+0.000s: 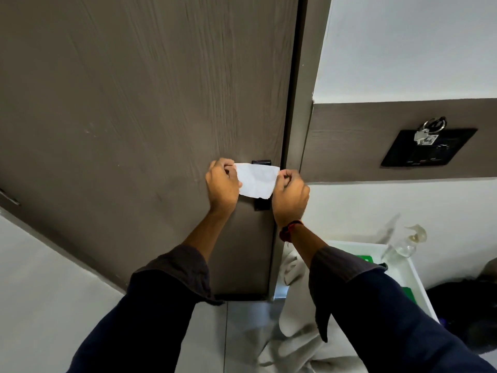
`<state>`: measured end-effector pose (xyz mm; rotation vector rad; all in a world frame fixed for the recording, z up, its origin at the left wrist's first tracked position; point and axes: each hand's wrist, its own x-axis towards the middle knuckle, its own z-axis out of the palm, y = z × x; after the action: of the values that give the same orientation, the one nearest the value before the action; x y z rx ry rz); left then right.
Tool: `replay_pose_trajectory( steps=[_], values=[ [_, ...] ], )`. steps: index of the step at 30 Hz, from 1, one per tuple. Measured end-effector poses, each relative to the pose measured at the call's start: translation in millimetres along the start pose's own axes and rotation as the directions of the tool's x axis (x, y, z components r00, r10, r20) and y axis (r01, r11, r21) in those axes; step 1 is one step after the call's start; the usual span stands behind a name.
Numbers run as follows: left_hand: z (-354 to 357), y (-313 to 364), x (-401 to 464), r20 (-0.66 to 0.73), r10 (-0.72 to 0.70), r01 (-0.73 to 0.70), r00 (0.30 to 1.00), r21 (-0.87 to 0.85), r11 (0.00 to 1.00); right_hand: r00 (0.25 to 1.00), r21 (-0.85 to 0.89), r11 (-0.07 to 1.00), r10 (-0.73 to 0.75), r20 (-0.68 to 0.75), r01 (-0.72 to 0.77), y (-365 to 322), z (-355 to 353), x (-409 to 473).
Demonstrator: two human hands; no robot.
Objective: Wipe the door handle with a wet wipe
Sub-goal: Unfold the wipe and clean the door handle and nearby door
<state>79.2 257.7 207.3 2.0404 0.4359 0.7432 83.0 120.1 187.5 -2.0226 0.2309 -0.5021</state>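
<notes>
A person faces a grey door (134, 103); the left hand (222, 181) pinches the left edge of a white wipe (256, 180) and the right hand (290, 195) pinches its right edge, both closed on it, stretching it flat between them, probably to open it out before wiping. Directly behind the wipe, between the two grips, sits the black handle (261, 204), mostly hidden, with only its top and bottom ends showing. Well right of the right hand, keys (427, 131) hang on a dark wall panel (430, 149); any writing there is too small to read.
</notes>
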Motion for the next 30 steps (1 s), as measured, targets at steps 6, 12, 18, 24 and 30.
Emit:
replay_pose_trajectory(
  steps=[6, 12, 18, 24, 30],
  values=[
    [18, -25, -44, 0.078, 0.672, -0.656, 0.737, 0.327, 0.681, 0.999, 0.136, 0.99, 0.037, 0.0, -0.037, -1, 7, 4],
    [45, -45, -51, 0.402, 0.609, -0.724, 0.684, 0.481, 0.494, 0.992, 0.022, 0.994, -0.108, 0.064, 0.107, 11, -6, 10],
    [58, -50, -49, 0.374, 0.566, -0.663, 0.735, 0.569, 0.486, 0.782, -0.27, 0.751, -0.623, 0.013, 0.602, 15, -33, 17],
    [63, -49, -54, 0.324, 0.535, -0.605, 0.78, 0.607, 0.515, 0.594, -0.615, 0.393, -0.789, 0.156, 0.684, 18, -59, 68],
    [80, -31, -67, 0.265, 0.476, -0.524, 0.838, 0.632, 0.571, 0.568, -0.646, 0.332, -0.801, 0.192, 0.687, 34, -59, 92]
  ],
)
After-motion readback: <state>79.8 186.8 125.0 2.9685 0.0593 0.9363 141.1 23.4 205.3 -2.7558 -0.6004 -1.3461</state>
